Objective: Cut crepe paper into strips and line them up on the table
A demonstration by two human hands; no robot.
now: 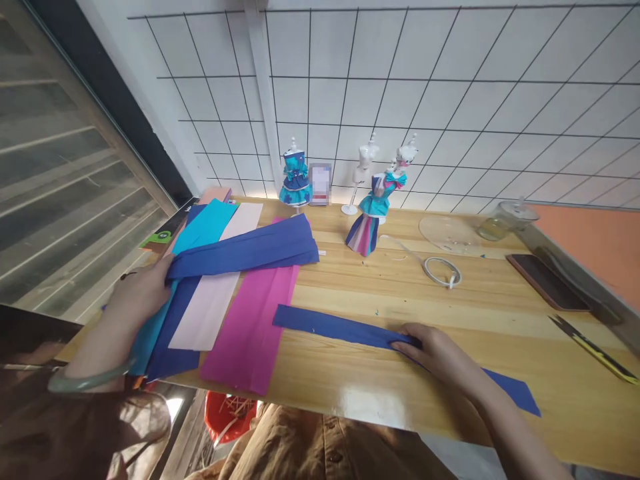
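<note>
My left hand point(139, 293) is closed on the left end of a folded blue crepe paper piece point(245, 248), which slants over the other sheets. Beneath it lie a turquoise sheet point(210, 223), a pale pink sheet point(203, 320) and a magenta sheet point(250, 333), with more blue paper between them. My right hand point(430, 350) pinches a long, narrow blue paper strip point(335, 329) near its middle. The strip rests on the wooden table point(340, 380), and its right end shows beyond my wrist.
Small dress forms in paper dresses, one blue point(295, 177) and one striped-skirted point(373, 213), stand toward the wall. To the right are a ribbon coil point(443, 272), a glass jar point(505, 221), a dark phone point(547, 281) and yellow-black scissors point(595, 350). A red bin point(220, 427) sits below the edge.
</note>
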